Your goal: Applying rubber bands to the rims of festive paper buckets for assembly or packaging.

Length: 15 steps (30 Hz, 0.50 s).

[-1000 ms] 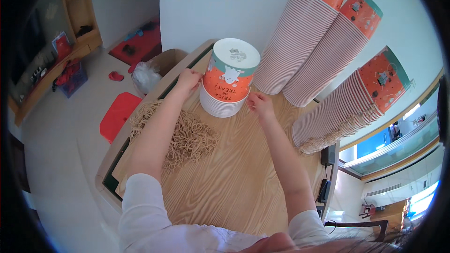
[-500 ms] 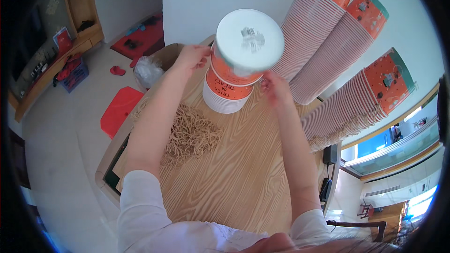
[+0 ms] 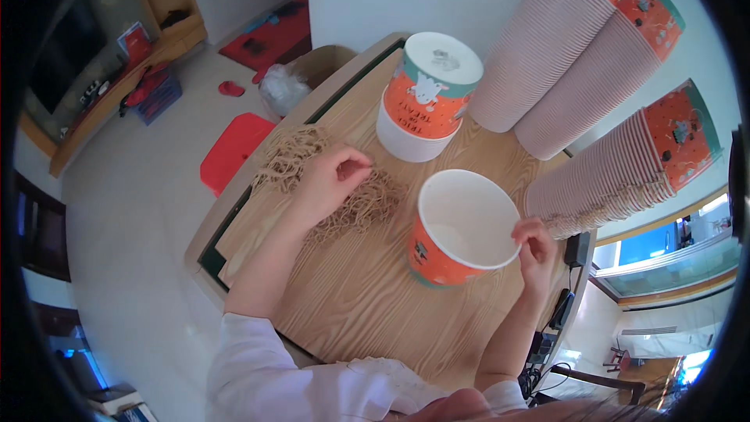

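Orange paper tub [image 3: 461, 230] with white inside, upright at frame centre on wooden worktop [image 3: 367, 305].
Right hand [image 3: 536, 246] grip pinches its rim; left hand [image 3: 334, 181] grip pinches tan rubber bands [image 3: 344, 203].

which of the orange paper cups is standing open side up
The single orange cup held at its rim by the right hand; the short stack behind it stands upside down, and the long stacks lie tilted.

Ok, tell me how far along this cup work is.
Done: one orange paper cup stands upright, apart from the upside-down stack. In hand: the right hand pinches its rim; the left hand rests in the tan string pile. Left: the cup looks empty; three long cup stacks remain.
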Each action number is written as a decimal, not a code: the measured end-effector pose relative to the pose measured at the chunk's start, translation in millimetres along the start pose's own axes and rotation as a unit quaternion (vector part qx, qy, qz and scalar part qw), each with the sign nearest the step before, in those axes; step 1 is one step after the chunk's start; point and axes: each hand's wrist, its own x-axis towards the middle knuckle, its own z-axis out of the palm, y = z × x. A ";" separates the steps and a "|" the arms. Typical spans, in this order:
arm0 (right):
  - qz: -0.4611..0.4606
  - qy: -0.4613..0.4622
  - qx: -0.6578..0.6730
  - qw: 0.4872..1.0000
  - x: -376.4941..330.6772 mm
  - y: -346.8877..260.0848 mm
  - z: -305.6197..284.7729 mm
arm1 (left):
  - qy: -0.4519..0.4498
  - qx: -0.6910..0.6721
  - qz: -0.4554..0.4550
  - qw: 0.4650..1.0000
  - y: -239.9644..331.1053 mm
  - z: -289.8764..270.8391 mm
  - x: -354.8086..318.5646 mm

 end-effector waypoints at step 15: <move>0.126 -0.118 -0.119 0.978 -30.4 -54.0 0.1 | 0.063 0.220 -0.130 0.965 -46.1 -26.7 -98.2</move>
